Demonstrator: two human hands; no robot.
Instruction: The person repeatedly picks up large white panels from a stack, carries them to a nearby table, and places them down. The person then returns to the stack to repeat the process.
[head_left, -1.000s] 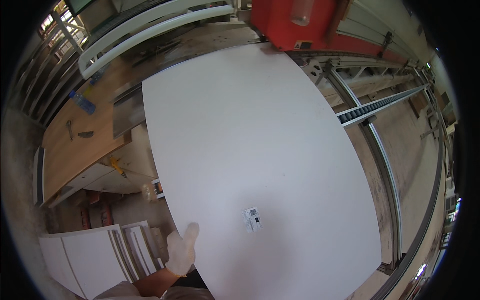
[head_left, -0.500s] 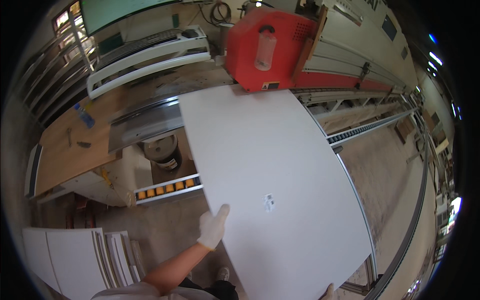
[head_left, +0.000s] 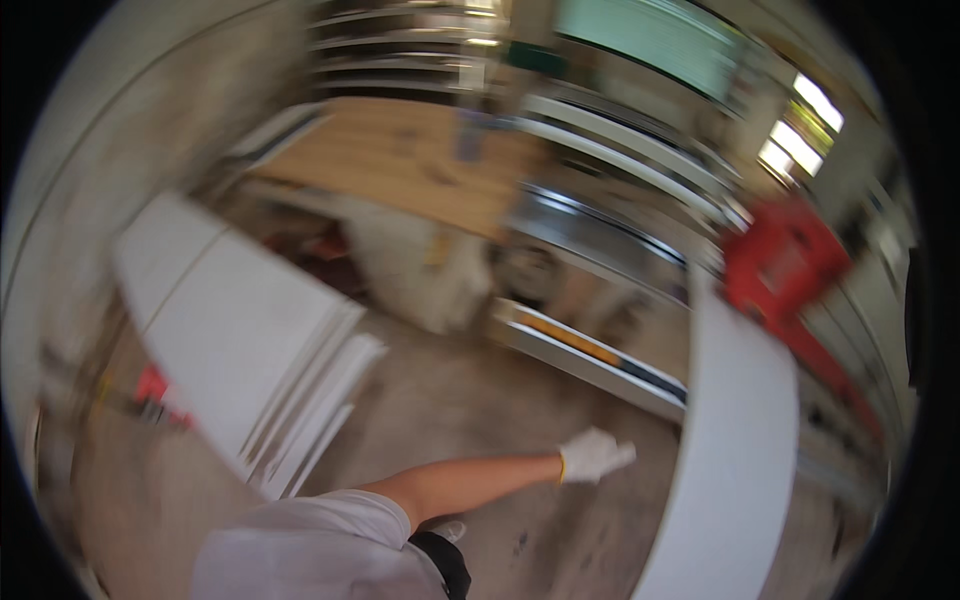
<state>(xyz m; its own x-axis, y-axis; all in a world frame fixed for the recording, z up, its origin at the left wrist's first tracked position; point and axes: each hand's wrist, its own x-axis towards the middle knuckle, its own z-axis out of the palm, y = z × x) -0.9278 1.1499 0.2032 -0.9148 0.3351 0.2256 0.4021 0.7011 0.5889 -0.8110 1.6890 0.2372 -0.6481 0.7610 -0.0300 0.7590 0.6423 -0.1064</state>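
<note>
"So, what sits furthest to your left?"

"A stack of flat white boards (head_left: pixel 220 320), then a light-brown wooden tabletop (head_left: pixel 390 160), then a silvery metal rail with orange rollers (head_left: pixel 570 340)."

"And your hands?"

"My left hand (head_left: pixel 597 455), in a white glove with a yellow-edged cuff, reaches rightward above the dull brownish floor (head_left: pixel 420 400). One digit points out; with the blur, I cannot tell how far the others curl. My right hand is out of view, so I cannot tell its state."

"What's beyond the glove?"

"A large, flat white panel (head_left: pixel 735 440), near my fingertips but apart from them. Its far end lies beside a bright red machine housing (head_left: pixel 785 260)."
</note>
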